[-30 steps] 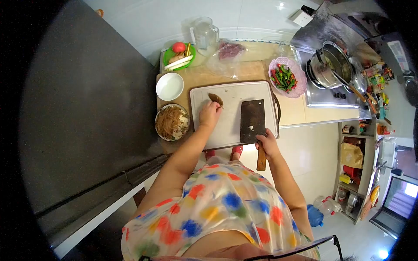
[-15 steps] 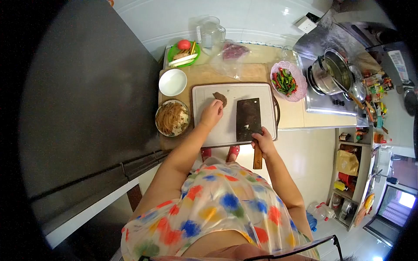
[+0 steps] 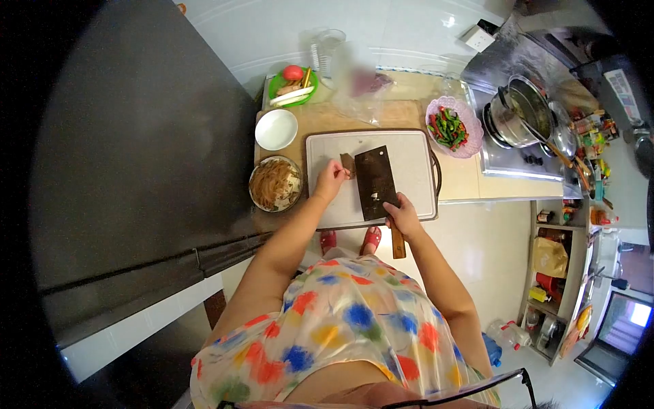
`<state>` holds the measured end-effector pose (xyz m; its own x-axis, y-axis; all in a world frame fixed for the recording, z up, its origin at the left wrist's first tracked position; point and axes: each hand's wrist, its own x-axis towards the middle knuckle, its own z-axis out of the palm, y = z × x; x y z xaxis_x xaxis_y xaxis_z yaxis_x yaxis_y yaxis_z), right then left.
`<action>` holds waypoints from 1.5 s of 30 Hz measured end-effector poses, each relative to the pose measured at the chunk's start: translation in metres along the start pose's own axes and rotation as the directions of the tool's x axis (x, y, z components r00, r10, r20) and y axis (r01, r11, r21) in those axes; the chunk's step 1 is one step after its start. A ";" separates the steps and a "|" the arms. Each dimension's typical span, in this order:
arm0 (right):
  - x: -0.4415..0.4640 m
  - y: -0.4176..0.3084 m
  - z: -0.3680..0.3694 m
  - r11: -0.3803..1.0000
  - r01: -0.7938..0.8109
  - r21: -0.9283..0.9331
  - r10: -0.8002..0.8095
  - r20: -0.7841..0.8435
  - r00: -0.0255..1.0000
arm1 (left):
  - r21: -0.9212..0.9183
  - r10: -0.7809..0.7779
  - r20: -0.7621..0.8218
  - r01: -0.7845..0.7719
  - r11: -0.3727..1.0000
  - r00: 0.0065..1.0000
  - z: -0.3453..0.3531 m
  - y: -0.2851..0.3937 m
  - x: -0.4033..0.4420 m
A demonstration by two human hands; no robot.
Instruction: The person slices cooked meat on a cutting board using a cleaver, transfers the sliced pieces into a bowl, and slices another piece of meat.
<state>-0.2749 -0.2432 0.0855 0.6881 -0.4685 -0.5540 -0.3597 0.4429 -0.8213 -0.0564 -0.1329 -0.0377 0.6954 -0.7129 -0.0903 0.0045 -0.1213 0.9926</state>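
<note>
In the head view, my right hand [image 3: 403,217] is wrapped round the wooden handle of a broad dark cleaver [image 3: 375,178]. The cleaver's blade lies over the pale cutting board [image 3: 409,146], with small light bits stuck on it. My left hand [image 3: 331,181] has its fingers closed on a flat brown slab of food [image 3: 348,165], possibly meat, on the board. The blade's left edge is right beside the slab; whether they touch I cannot tell.
To the left stand a white bowl [image 3: 276,129] and a bowl of brown noodle-like strands [image 3: 275,183]. Behind are a green plate of vegetables [image 3: 312,97] and a glass pitcher [image 3: 330,49]. Cut peppers fill a pink basket [image 3: 475,127] on the right, beside a steel pot [image 3: 504,112] on the stove.
The cleaver has moved left and tilted, so its blade is now next to the brown slab. My left fingers have shifted to the slab's lower left side.
</note>
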 end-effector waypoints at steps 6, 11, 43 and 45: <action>0.013 0.020 0.011 0.900 0.133 -0.416 -0.172 -0.057 0.983 | -0.272 -0.244 -0.045 0.223 0.936 0.969 -0.004 -0.017 0.000; 0.020 0.025 0.012 0.837 0.196 -0.511 -0.242 -0.024 0.970 | -0.338 -0.288 -0.006 0.269 0.902 0.958 -0.010 -0.018 0.001; 0.037 0.017 0.029 0.781 0.175 -0.600 -0.222 -0.004 0.975 | 0.842 0.390 -0.294 0.044 0.538 0.872 -0.154 0.072 -0.062; 0.033 0.016 0.027 0.821 0.170 -0.546 -0.223 -0.031 0.974 | 0.852 0.309 -0.318 0.127 0.509 0.896 -0.149 0.080 -0.063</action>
<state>-0.2414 -0.2311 0.0580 0.7312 -0.5790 -0.3609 -0.5216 -0.1336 -0.8427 0.0071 0.0053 0.0598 0.8531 -0.4569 0.2520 -0.5217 -0.7402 0.4243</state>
